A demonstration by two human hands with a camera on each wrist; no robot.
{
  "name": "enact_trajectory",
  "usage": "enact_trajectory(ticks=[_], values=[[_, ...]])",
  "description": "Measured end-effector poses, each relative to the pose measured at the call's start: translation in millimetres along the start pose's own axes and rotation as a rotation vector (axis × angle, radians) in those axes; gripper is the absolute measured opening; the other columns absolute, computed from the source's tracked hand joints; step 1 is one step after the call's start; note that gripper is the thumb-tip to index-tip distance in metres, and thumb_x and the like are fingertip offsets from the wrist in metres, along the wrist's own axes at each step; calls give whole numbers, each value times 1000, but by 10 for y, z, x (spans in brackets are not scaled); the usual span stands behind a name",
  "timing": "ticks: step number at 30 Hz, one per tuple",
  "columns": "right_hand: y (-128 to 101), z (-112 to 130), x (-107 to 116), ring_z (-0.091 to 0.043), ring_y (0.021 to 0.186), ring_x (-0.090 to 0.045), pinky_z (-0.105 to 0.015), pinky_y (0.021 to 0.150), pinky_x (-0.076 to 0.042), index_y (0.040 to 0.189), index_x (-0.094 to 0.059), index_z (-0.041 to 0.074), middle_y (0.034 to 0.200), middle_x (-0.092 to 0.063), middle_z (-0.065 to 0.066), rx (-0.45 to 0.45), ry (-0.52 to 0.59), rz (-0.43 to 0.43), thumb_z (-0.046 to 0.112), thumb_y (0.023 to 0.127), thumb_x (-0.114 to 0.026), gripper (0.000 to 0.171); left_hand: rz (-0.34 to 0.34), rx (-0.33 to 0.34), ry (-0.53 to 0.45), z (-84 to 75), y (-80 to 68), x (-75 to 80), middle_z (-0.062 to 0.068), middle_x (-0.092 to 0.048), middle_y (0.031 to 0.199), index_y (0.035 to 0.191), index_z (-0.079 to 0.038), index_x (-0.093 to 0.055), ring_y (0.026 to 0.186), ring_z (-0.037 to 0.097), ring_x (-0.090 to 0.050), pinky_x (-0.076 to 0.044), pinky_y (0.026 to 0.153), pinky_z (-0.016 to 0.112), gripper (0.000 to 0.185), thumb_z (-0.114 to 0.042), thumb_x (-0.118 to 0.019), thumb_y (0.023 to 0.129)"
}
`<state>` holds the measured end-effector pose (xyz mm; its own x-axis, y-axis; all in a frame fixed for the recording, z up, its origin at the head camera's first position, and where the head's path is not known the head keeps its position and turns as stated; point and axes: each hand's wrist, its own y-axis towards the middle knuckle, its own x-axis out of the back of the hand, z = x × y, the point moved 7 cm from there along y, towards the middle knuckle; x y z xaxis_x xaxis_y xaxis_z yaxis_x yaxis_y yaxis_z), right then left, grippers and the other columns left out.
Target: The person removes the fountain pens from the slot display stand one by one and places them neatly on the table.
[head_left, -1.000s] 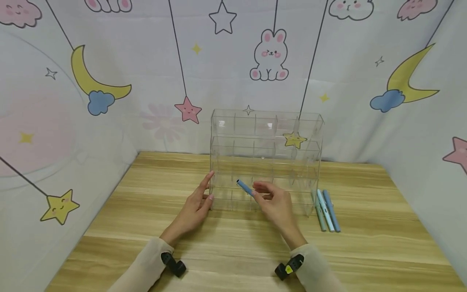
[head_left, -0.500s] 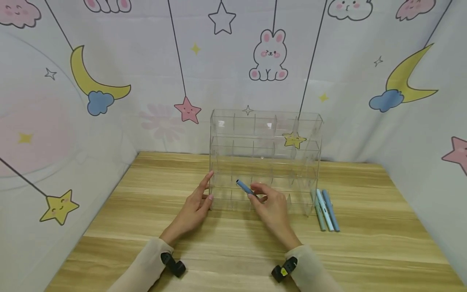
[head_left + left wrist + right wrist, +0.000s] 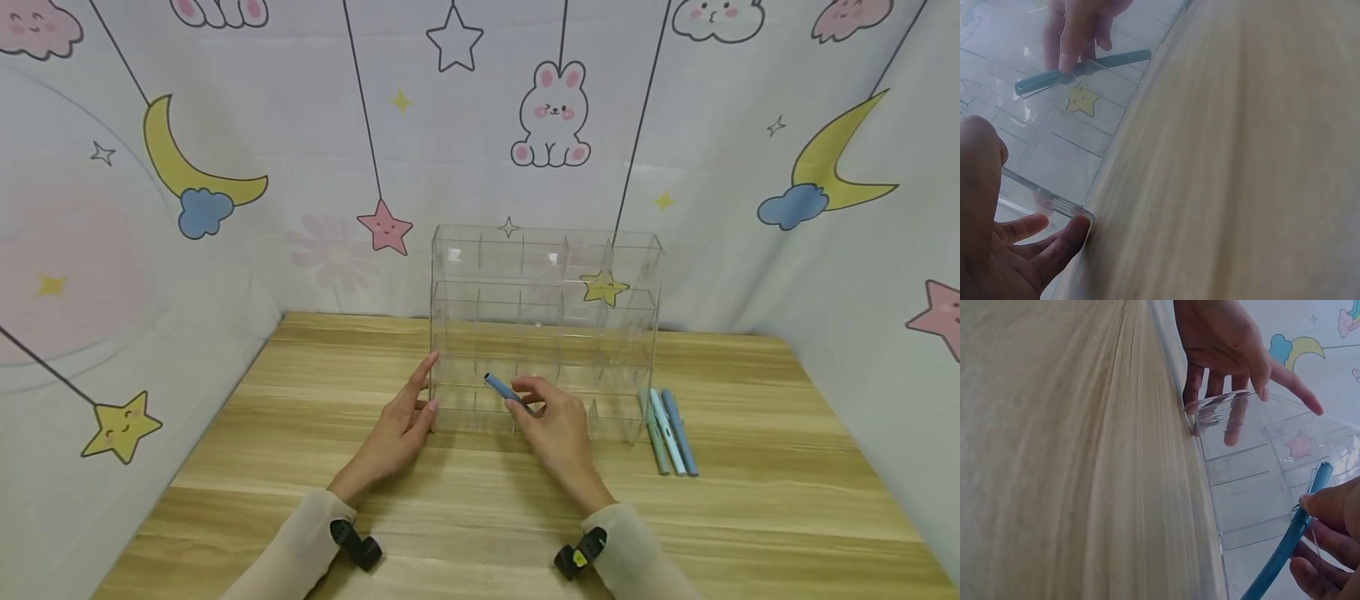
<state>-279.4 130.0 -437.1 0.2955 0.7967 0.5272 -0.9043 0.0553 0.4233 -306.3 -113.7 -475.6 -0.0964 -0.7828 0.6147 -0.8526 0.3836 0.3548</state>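
A clear acrylic organizer [image 3: 545, 287] with stepped rows of compartments stands on the table. My left hand [image 3: 401, 421] rests against its left side, index finger extended along the panel and thumb at the front edge. In front of the organizer, my right hand [image 3: 558, 425] pinches a blue capped pen [image 3: 498, 386] between thumb and fingers. The pen is tilted, one end pointing up and left over the lower compartments. In the right wrist view, the metal clip of the pen [image 3: 1285, 547] lies close to the thumb.
To the right of the organizer, three pens lie side by side on the wooden table [image 3: 480, 533]: a green pen [image 3: 658, 446], a light blue pen [image 3: 669, 433] and a blue pen [image 3: 681, 433]. Behind hangs a white curtain [image 3: 315, 100] printed with moons, stars and a bunny.
My right hand has shifted slightly left and down with the blue pen, and its fingers have moved along it. The left hand stays in place on the organizer.
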Motion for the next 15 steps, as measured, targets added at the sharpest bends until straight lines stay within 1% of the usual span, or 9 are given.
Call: enact_trajectory(ticks=[3, 9, 15], values=[[4, -4, -8, -11, 65, -70, -22, 62, -50, 112, -82, 15, 97, -85, -5, 5, -5, -6, 18, 89, -88, 24, 2, 3, -1, 8, -4, -2, 27, -45, 164, 174, -33, -14, 118, 43, -74, -65, 89, 52, 73, -16, -51, 113], [13, -14, -27, -18, 79, -75, -20, 62, -50, 117, -79, 12, 102, -84, -3, 18, 45, -9, 11, 89, -87, 28, -7, -4, 7, 20, -7, -4, 27, -45, 164, 174, -32, -14, 118, 43, -74, -65, 89, 52, 73, -16, -51, 113], [4, -2, -7, -20, 79, -72, -20, 61, -50, 119, -79, 10, 100, -81, -5, 35, 87, -27, 5, 87, -87, 33, -8, -4, 8, 18, -5, -6, 24, -43, 168, 174, -32, -14, 119, 42, -73, -65, 89, 51, 73, -15, -51, 113]])
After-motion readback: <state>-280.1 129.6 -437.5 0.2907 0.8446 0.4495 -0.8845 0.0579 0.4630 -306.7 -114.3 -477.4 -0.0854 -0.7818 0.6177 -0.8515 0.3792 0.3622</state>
